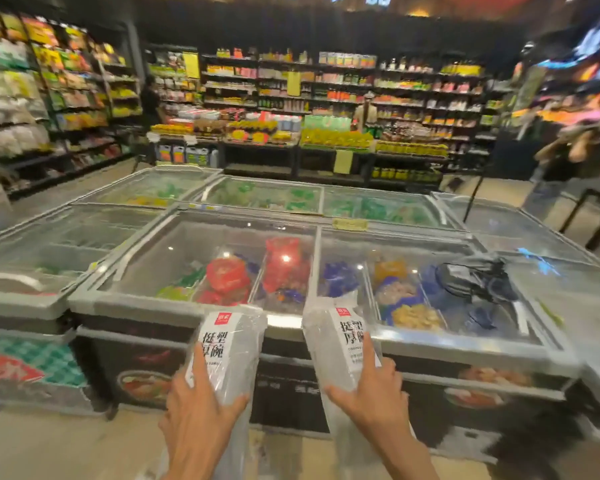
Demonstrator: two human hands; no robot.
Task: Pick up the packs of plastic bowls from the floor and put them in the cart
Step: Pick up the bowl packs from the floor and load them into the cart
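Two long clear packs of plastic bowls, each with a white label, are held up in front of me. My left hand (196,410) grips the left pack (229,344) around its middle. The right pack (340,344) is gripped the same way by my right hand (371,393). Both packs point up and away, their tops level with the front rim of a chest freezer. No cart is in view.
A block of glass-lidded chest freezers (291,317) stands directly ahead, with a dark bag (475,278) lying on the right lid. Stocked shelves line the left and back walls. People stand at the far left (149,102) and at the right (568,143). Tan floor (66,448) lies below.
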